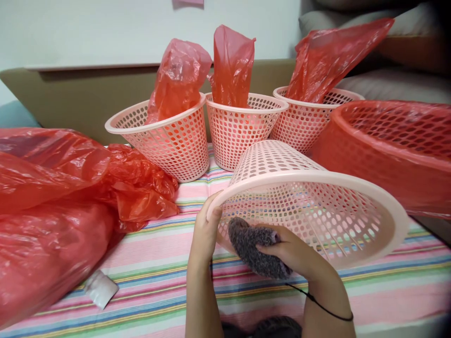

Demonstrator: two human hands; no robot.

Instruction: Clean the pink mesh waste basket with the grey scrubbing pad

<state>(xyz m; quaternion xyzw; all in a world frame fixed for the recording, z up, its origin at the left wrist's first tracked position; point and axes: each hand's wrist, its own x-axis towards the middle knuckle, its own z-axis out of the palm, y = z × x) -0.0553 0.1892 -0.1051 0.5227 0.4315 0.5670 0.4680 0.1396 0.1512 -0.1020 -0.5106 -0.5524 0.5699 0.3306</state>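
A pale pink perforated plastic basket (317,178) lies tipped on its side, its mouth toward me. My left hand (207,227) grips its rim at the left, thumb on the inner side. In my right hand (289,246) is a fuzzy dark grey cloth (255,249), bunched up at the basket's opening near the left inner wall. Whether the cloth presses on the wall I cannot tell. A thin black cord circles my right wrist.
Behind stand three upright pink baskets (230,136), each with a red plastic bag (232,70) in it. A red-bag-covered basket (380,155) is at right. Red plastic bags (70,188) heap at left, near a small silvery packet (101,288). Striped cloth (151,263) lies beneath.
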